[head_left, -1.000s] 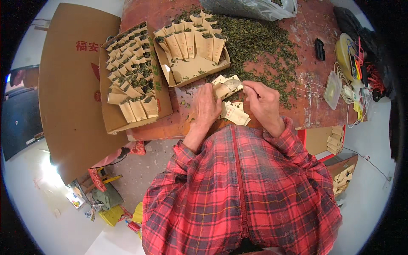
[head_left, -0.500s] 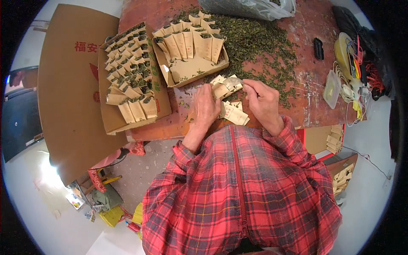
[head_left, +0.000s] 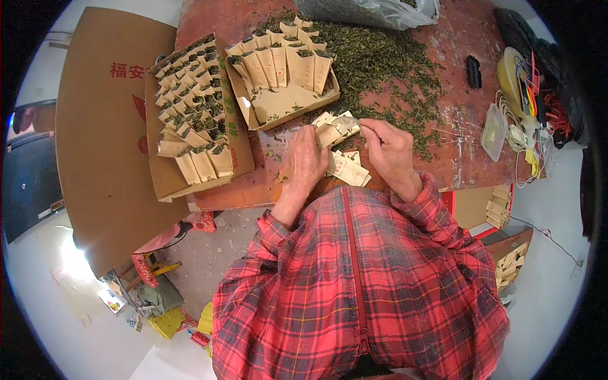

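Note:
My left hand point(head_left: 308, 154) is closed on a small brown paper bag point(head_left: 327, 135), its mouth turned to the right. Between the thumb and fingers of my right hand point(head_left: 391, 151) is a metal spoon point(head_left: 345, 123). The spoon's bowl is at the bag's mouth; what it carries is too small to make out. Several flat paper bags point(head_left: 348, 168) lie below my hands at the table's near edge. Behind my hands, dried green leaves point(head_left: 386, 76) are spread in a loose heap.
A shallow cardboard tray point(head_left: 297, 113) holds upright filled bags. Left of it stands a longer cardboard box point(head_left: 196, 190) packed with more, beside a tall cardboard flap point(head_left: 107, 139). A clear plastic bag point(head_left: 373, 14) lies at the back. Plastic tubs point(head_left: 494, 132) and cords are at the right.
My right hand and the spoon have shifted very slightly left, toward the bag. My left hand holds the bag in nearly the same place.

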`<action>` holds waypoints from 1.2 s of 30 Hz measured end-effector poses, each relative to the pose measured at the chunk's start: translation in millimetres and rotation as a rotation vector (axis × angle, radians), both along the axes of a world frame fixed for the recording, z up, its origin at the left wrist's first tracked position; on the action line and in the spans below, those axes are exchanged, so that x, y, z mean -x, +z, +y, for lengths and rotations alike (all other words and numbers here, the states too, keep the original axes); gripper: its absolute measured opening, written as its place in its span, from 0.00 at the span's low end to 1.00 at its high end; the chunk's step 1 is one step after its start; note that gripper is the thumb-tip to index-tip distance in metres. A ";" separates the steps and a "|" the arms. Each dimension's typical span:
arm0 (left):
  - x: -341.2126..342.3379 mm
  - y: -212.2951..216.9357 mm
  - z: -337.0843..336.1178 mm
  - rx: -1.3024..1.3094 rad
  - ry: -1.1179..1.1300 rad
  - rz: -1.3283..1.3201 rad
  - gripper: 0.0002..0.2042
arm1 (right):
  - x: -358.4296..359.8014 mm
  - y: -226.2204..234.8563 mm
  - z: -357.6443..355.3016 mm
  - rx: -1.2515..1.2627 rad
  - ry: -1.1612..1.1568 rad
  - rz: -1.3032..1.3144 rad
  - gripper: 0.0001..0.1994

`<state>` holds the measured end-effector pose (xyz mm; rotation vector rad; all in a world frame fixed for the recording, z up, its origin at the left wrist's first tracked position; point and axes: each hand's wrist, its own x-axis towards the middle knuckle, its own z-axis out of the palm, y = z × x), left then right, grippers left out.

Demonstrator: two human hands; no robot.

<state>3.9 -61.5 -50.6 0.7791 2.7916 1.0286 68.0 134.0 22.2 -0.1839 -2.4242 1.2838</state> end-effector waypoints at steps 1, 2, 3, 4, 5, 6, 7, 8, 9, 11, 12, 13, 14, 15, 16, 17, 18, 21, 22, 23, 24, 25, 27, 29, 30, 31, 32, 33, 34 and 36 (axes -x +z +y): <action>-0.1 -1.1 0.3 -0.008 0.004 0.014 0.26 | 0.3 -0.5 0.2 -0.012 0.005 0.003 0.07; 0.0 -2.2 0.5 -0.016 0.008 0.028 0.26 | 0.7 -1.1 0.2 -0.012 0.005 0.004 0.07; -0.1 -2.5 0.8 -0.016 0.007 0.028 0.26 | 0.8 -1.7 0.0 -0.020 0.007 0.003 0.07; 0.1 -2.8 1.2 -0.008 0.009 0.021 0.26 | 1.0 -1.8 0.0 -0.028 0.009 0.002 0.07; 0.4 -3.0 1.5 -0.001 0.010 0.014 0.26 | 1.3 -1.7 0.2 -0.029 0.009 0.002 0.07; 0.1 -3.5 1.5 0.000 0.011 0.013 0.26 | 1.1 -2.0 0.1 -0.032 0.016 -0.002 0.07; 0.0 -4.0 1.5 -0.002 0.011 0.008 0.26 | 1.0 -2.4 0.1 -0.035 0.022 -0.007 0.07; 0.0 -4.5 1.5 -0.003 0.011 0.003 0.26 | 1.2 -2.9 -0.1 -0.035 0.023 -0.008 0.07; -0.7 -2.9 1.9 -0.004 0.010 0.004 0.26 | 0.4 -2.6 -1.0 -0.038 0.026 0.000 0.07; -2.2 0.2 3.0 -0.028 0.010 -0.026 0.23 | -1.0 -0.6 -3.2 -0.043 0.028 0.009 0.07; -2.4 -0.3 2.8 -0.027 0.012 -0.027 0.23 | -0.7 1.5 -4.7 -0.040 0.039 0.013 0.07; -2.6 -0.9 2.7 -0.039 0.003 -0.002 0.24 | -0.5 2.6 -5.6 -0.038 0.050 0.017 0.07; -2.8 -1.6 2.7 -0.051 -0.006 0.023 0.25 | -0.6 2.0 -5.9 -0.037 0.051 0.016 0.07; -2.6 -2.3 3.3 -0.051 -0.005 0.023 0.25 | -0.5 0.9 -6.0 -0.065 0.064 0.029 0.08; -2.6 -3.1 4.2 -0.057 -0.010 0.032 0.25 | -0.6 -0.5 -6.2 -0.094 0.076 0.041 0.08; -3.0 -3.8 4.9 -0.064 -0.014 0.041 0.24 | -1.0 -2.4 -6.5 -0.094 0.077 0.041 0.08; -3.0 -4.0 5.6 -0.064 -0.013 0.041 0.24 | -0.9 -4.5 -6.8 -0.085 0.092 0.057 0.08; -2.9 -4.0 7.7 -0.067 -0.015 0.021 0.23 | -1.8 -5.3 -7.3 -0.088 0.134 0.074 0.09; -2.4 -3.5 8.7 -0.092 -0.022 0.009 0.23 | -2.4 -5.4 -7.2 -0.100 0.159 0.075 0.10; -2.1 -3.0 9.7 -0.116 -0.030 -0.004 0.24 | -2.8 -5.6 -6.7 -0.101 0.158 0.075 0.10; -1.9 -2.7 10.1 -0.116 -0.028 -0.003 0.24 | -2.8 -5.5 -6.3 -0.144 0.188 0.082 0.12; -1.8 -2.4 10.5 -0.131 -0.031 0.004 0.24 | -2.9 -5.3 -6.0 -0.188 0.219 0.089 0.13; -1.4 -2.0 10.8 -0.146 -0.033 0.012 0.24 | -3.1 -3.9 -5.4 -0.219 0.230 0.091 0.14; -1.1 -1.7 11.0 -0.133 -0.037 0.004 0.23 | -3.1 -3.5 -5.1 -0.252 0.241 0.093 0.16; -1.2 -0.8 11.5 -0.132 -0.037 0.004 0.23 | -3.1 -3.9 -5.1 -0.269 0.249 0.110 0.15; -1.4 0.1 12.3 -0.128 -0.034 0.004 0.23 | -3.0 -4.2 -5.2 -0.286 0.258 0.127 0.15; -1.6 1.0 13.0 -0.123 -0.030 0.003 0.22 | -2.7 -4.5 -6.1 -0.285 0.258 0.127 0.15; -1.8 0.4 13.9 -0.124 -0.032 0.003 0.22 | -2.5 -4.6 -7.2 -0.302 0.259 0.144 0.15; -1.9 -0.2 14.9 -0.117 -0.035 0.012 0.22 | -2.5 -4.9 -7.8 -0.318 0.260 0.161 0.15; -1.6 -1.2 16.5 -0.110 -0.037 0.023 0.21 | -3.6 -5.6 -7.9 -0.332 0.270 0.151 0.15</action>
